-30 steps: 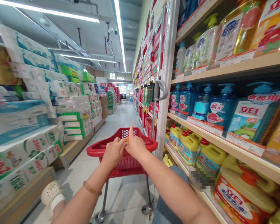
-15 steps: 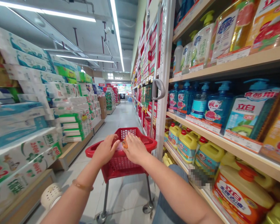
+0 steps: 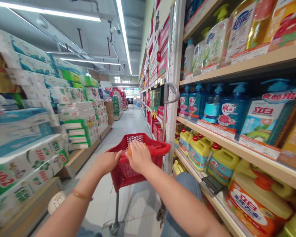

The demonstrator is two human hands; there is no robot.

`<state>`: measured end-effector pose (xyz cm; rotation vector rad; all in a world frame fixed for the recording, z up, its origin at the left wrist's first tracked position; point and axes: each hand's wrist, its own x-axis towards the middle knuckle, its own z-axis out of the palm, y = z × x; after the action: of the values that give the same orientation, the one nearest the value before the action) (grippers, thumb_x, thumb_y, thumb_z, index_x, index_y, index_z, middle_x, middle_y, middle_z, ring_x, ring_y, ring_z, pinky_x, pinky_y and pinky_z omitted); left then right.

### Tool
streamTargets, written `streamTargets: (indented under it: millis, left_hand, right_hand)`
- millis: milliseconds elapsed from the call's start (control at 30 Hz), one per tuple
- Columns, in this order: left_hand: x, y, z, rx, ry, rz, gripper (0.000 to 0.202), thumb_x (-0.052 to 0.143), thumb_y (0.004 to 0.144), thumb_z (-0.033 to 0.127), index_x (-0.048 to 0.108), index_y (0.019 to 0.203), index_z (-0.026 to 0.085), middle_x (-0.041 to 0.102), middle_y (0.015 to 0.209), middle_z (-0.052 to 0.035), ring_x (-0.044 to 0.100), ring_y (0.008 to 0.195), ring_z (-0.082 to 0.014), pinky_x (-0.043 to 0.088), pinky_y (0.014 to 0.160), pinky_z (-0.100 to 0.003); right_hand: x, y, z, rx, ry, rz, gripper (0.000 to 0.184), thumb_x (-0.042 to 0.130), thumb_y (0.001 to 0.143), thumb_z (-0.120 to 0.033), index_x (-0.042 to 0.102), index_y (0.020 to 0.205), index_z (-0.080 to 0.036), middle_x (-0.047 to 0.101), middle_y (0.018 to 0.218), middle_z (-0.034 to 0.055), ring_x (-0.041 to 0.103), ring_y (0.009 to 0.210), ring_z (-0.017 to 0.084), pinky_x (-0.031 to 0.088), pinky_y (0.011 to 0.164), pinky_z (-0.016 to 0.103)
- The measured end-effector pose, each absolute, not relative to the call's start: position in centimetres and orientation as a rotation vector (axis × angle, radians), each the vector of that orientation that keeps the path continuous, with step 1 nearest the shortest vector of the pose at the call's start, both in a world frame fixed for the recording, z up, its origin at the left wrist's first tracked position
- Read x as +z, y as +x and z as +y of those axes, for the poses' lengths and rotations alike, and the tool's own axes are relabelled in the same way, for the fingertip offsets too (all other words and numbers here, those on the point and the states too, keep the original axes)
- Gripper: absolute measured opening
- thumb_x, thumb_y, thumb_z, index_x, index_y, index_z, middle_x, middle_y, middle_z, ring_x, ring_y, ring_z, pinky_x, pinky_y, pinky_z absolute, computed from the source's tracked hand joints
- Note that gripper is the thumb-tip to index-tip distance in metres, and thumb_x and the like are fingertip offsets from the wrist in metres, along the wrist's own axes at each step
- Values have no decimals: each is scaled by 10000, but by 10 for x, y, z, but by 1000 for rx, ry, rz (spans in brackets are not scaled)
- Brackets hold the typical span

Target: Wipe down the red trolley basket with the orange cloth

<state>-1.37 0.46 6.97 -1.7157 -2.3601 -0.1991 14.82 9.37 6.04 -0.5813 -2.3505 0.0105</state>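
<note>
A red shopping cart with a lattice basket stands in front of me in the aisle, turned slightly to the right. My left hand is closed round the left end of its near rim, the thumb on top. Over the middle of that rim lies my right hand, its fingers together and pointing away. A small orange thing peeks out beside its fingers; most of it is hidden under the hand. Some red stuff shows inside the basket, too covered to name.
Detergent shelves hold pump bottles and yellow jugs close on my right. A dark flat object lies on the lowest shelf. Stacked paper packs line the left. A grey handle on a pole juts from the shelf end. The aisle floor runs ahead.
The cart has swung a little to the right. My left hand has gone from lying over the rim to gripping its left end. My right hand has stayed on the rim, its fingers drawn closer together.
</note>
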Motion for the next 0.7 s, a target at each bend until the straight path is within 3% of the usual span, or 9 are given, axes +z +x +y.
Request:
streamTargets:
  millis: [167, 300, 467, 567, 700]
  left_hand:
    - [62, -20, 0, -138, -1523, -2306, 635, 140, 913, 389, 693, 718, 145, 712, 792, -189, 667, 797, -310, 455, 730, -410]
    - [60, 7, 6, -79, -1493, -2235, 566, 183, 912, 332, 691, 772, 125, 704, 786, -191, 664, 759, -302, 441, 730, -413]
    - [68, 17, -2, -208, -1725, -2252, 601, 172, 925, 463, 634, 649, 196, 682, 679, -92, 629, 663, -224, 385, 635, -313]
    - [67, 6, -10, -398, -2000, -2160, 576, 180, 927, 472, 574, 601, 208, 630, 609, -28, 569, 602, -158, 344, 601, -266]
    - [53, 12, -7, -649, -1892, -2148, 552, 209, 925, 433, 510, 524, 200, 598, 577, -25, 535, 590, -144, 322, 592, -264]
  right_hand:
    - [59, 172, 125, 72, -892, -2230, 477, 356, 954, -383, 472, 1313, -92, 486, 1367, 167, 412, 1287, 255, 273, 1073, 423]
    - [57, 158, 109, 21, -756, -2238, 468, 427, 925, -366, 484, 1293, -82, 490, 1360, 167, 396, 1295, 255, 235, 1098, 406]
    - [60, 155, 89, 21, -457, -2331, 424, 423, 932, -379, 514, 1259, -124, 547, 1309, 123, 439, 1257, 214, 271, 1081, 361]
    - [63, 171, 106, 54, -515, -2322, 413, 394, 948, -382, 523, 1262, -147, 562, 1300, 99, 461, 1244, 205, 290, 1069, 356]
    - [63, 181, 125, 72, -742, -2221, 414, 376, 957, -370, 542, 1246, -124, 557, 1303, 120, 464, 1243, 219, 287, 1070, 374]
